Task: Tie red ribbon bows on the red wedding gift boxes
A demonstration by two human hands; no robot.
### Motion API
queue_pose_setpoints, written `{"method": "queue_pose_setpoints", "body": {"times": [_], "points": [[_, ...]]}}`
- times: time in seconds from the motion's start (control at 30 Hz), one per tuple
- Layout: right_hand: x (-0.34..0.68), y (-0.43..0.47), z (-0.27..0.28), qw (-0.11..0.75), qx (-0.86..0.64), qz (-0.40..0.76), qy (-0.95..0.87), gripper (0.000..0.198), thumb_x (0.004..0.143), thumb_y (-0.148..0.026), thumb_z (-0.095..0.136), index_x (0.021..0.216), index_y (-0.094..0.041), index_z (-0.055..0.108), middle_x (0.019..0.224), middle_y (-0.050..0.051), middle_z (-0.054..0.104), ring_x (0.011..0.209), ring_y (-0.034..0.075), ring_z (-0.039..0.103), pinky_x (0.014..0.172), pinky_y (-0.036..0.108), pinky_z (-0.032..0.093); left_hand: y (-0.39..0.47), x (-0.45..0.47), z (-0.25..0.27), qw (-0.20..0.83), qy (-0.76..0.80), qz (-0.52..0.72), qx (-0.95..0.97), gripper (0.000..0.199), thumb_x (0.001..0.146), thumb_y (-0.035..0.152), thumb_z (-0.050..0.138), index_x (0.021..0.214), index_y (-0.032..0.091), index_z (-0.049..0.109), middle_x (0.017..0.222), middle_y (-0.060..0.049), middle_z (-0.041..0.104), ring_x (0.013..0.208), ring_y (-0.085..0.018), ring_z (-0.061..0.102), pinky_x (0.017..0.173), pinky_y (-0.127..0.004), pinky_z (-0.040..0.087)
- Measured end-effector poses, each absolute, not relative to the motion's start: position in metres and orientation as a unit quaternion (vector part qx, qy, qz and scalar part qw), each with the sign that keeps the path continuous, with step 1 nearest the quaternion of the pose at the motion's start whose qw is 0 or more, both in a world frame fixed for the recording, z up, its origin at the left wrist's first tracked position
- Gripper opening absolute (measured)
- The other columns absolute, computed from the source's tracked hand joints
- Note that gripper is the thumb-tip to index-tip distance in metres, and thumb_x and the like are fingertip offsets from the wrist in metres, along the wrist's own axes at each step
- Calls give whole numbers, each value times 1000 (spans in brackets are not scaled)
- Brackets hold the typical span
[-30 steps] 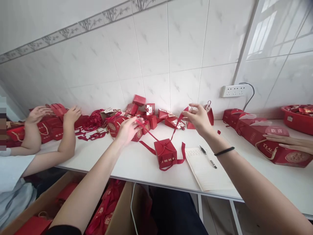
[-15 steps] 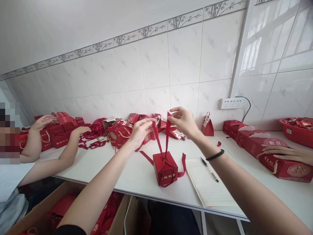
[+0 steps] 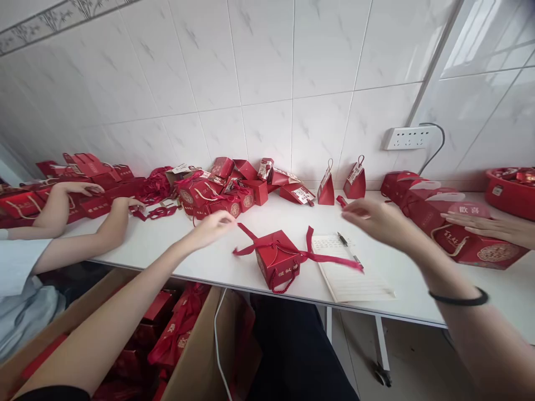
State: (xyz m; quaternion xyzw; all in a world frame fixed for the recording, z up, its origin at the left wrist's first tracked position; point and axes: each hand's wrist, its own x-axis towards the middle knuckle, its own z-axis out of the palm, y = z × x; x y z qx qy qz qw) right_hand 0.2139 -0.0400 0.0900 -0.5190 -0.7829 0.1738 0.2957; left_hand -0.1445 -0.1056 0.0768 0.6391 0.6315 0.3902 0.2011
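A small red gift box (image 3: 279, 262) with gold characters and a twisted cord stands on the white table. Crossed over its lid is a red ribbon (image 3: 330, 258), whose tails stretch out to both sides; the right tail lies over the notebook. My left hand (image 3: 214, 227) hovers left of the box, fingers loosely bent, close to a raised ribbon tail but apparently not gripping it. On the other side, my right hand (image 3: 378, 221) is in the air above the pen and notebook, blurred, its fingers apart with nothing seen in them.
An open notebook (image 3: 355, 284) with a pen (image 3: 350, 249) lies right of the box. Red boxes (image 3: 209, 195) and ribbons are piled along the wall. Another person's hands (image 3: 79, 189) are at left; a hand (image 3: 487, 228) rests on boxes at right. A carton (image 3: 196, 345) stands below.
Both hands have let go of the upright ribbon ends and moved apart, left and right. Those ends have dropped to the sides of the box. The view has tilted down.
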Motion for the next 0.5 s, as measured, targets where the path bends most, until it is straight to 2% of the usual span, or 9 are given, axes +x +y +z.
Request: {"method": "queue_pose_setpoints", "body": {"times": [0.1,0.23,0.37,0.5], "points": [[175,-49,64,220,-435,238,-840,23,87,-36,52,78,-19,62,85,7,66,78,21,61,68,29,42,-103,-110,64,254,604,294,696,22,66,39,71,76,20,66,78,-3,67,76,-20,61,67,-25,41],[144,-59,37,155,-430,283,-843,29,88,-44,50,74,-19,55,74,6,64,71,21,60,60,27,38,-98,-92,52,277,609,283,687,25,66,41,71,70,19,60,63,1,62,56,-16,54,51,-23,34],[147,-59,30,135,-433,356,-817,30,85,-47,53,75,-19,50,72,4,63,58,16,58,54,25,37,-106,-93,49,344,592,241,688,26,71,42,67,65,19,55,57,2,61,46,-13,53,45,-22,33],[155,-55,32,166,-433,308,-831,36,77,-51,61,66,-19,48,67,3,60,58,15,54,51,25,33,-120,-90,49,434,566,201,672,33,77,48,59,63,20,48,39,6,51,32,-11,46,41,-22,33]]}}
